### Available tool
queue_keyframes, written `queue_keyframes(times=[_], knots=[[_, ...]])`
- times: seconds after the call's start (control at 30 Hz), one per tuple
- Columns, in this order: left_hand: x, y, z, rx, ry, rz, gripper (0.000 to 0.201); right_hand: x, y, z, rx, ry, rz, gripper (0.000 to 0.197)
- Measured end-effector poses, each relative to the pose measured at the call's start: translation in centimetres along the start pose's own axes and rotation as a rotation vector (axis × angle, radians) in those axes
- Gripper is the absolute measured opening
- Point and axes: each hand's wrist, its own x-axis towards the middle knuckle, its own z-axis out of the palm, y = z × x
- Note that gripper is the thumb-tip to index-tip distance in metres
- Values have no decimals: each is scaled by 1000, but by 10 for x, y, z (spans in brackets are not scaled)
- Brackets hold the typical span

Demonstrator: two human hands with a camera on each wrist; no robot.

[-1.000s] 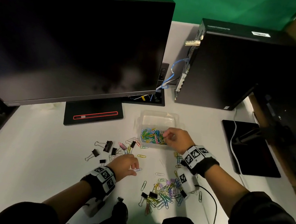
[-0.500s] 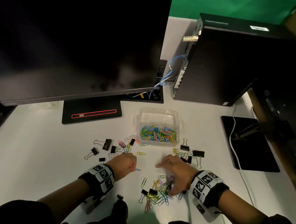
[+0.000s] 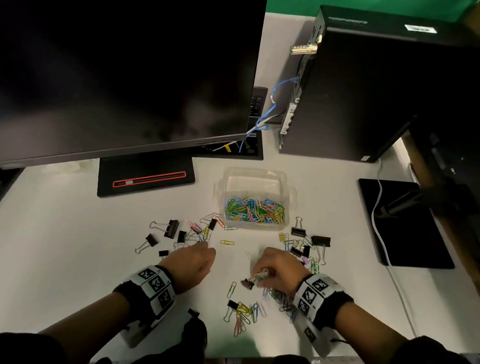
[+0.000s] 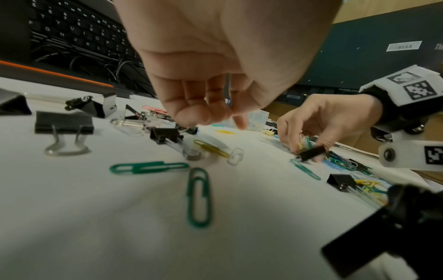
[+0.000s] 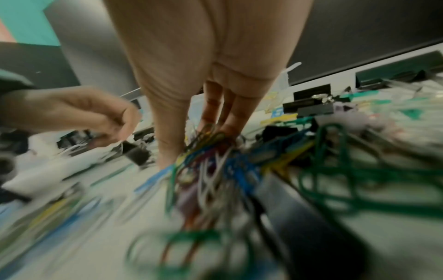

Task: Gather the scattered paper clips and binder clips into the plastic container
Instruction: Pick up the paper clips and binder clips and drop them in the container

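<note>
The clear plastic container (image 3: 223,186) stands mid-table with a layer of coloured paper clips (image 3: 255,210) inside. My right hand (image 3: 258,275) is in front of it and grips a bunch of coloured paper clips (image 5: 206,149) together with a black binder clip (image 4: 311,152). My left hand (image 4: 215,111) hovers left of it, fingers curled, pinching a thin blue paper clip (image 4: 228,91). Black binder clips (image 3: 171,228) and loose paper clips lie left of the container. More binder clips (image 3: 320,240) lie to its right, and a mixed pile (image 3: 244,311) lies near the front edge.
A large monitor (image 3: 112,58) on its stand (image 3: 147,176) overhangs the back left. A black computer tower (image 3: 361,90) stands back right, with blue cables beside it. A black pad (image 3: 403,225) with a white cable lies right. A keyboard (image 4: 79,28) sits under the monitor.
My right hand left the container, came back to the pile near the front edge and closed on a bunch of clips. My left hand stayed about where it was, fingers curled.
</note>
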Motion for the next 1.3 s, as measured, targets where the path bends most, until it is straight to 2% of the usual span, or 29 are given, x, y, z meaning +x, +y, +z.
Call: queue_keyframes(times=[0.13, 0.23, 0.3, 0.5, 0.57, 0.7, 0.93, 1.1, 1.2, 1.3], knots=[[1, -3, 4, 20, 35, -62, 26, 15, 1, -19, 73, 151, 99, 25], [1, -7, 8, 17, -12, -35, 53, 21, 2, -34, 134, 190, 133, 24], [2, -8, 10, 1, -24, -11, 58, 21, 4, -42, 172, 207, 133, 24], [7, -12, 11, -75, 18, -6, 24, 24, 3, -64, 251, 243, 132, 21], [9, -13, 10, -85, 24, -20, 18, 28, 2, -72, 224, 279, 138, 22], [13, -12, 8, -46, 20, -52, 26, 41, -2, -90, 259, 365, 144, 17], [21, -7, 2, -51, 54, -142, 24, 69, -9, -96, 306, 449, 256, 12], [26, -3, 2, -86, 49, -149, 24, 65, -9, -90, 116, 401, 156, 17], [27, -4, 0, -128, 32, -137, 22, 53, -7, -86, 106, 390, 91, 18], [30, -5, -1, -146, -1, -103, 23, 35, -1, -74, 133, 302, 31, 17]])
